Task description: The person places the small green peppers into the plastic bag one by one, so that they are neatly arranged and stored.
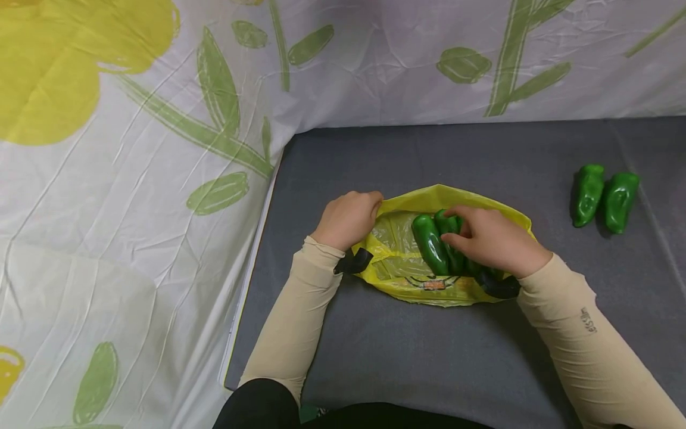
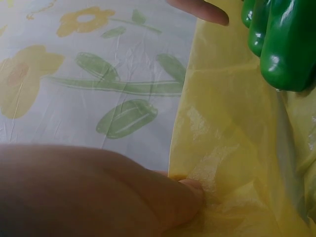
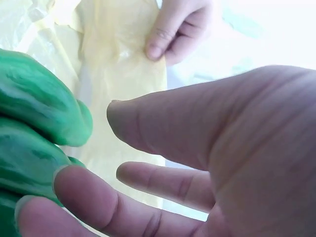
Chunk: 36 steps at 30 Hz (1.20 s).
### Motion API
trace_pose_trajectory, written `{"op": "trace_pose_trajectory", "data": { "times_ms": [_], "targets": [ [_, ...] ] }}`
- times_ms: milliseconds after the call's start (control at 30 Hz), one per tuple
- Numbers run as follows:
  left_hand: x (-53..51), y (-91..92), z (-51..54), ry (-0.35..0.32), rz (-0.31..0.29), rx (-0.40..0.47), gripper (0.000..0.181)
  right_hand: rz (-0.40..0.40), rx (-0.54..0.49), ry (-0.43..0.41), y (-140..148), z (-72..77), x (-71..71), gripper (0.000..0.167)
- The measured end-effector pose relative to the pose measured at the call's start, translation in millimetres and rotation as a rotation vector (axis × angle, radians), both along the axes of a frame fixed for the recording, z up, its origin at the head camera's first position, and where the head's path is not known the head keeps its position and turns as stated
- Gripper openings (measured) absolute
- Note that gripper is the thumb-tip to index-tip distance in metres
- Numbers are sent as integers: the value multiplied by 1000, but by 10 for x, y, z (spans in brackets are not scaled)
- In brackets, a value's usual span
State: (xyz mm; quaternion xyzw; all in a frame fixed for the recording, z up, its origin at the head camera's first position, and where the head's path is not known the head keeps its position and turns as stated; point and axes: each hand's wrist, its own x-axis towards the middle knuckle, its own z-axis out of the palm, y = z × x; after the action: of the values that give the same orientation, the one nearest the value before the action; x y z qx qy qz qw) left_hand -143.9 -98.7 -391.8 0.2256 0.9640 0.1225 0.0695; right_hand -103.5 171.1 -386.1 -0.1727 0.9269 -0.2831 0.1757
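Observation:
A yellow plastic bag (image 1: 418, 295) lies on the grey tabletop with its mouth spread open. My left hand (image 1: 348, 219) pinches the bag's left rim; in the left wrist view its thumb (image 2: 190, 197) presses the yellow film. Inside lie several glossy green peppers (image 1: 430, 245), side by side. Over their right part is my right hand (image 1: 495, 239), thumb and fingers parted. The right wrist view shows nothing between that hand's thumb (image 3: 163, 121) and fingers, with the peppers (image 3: 37, 96) close to the fingertips. Whether a fingertip touches a pepper I cannot tell.
Two more green peppers, one (image 1: 589, 193) beside the other (image 1: 620, 202), lie on the grey tabletop (image 1: 386, 351) to the right. Black handles (image 1: 356, 261) hang at the bag's two ends. Floral white cloth (image 1: 150, 226) covers the left and back.

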Motion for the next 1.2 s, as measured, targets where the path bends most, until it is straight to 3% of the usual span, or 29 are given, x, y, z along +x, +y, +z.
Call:
{"op": "trace_pose_trajectory", "data": {
  "times_ms": [1200],
  "targets": [
    [0, 10, 6, 7, 2, 2, 33, -134, -18, -34, 460, 189, -104, 52]
  ]
}}
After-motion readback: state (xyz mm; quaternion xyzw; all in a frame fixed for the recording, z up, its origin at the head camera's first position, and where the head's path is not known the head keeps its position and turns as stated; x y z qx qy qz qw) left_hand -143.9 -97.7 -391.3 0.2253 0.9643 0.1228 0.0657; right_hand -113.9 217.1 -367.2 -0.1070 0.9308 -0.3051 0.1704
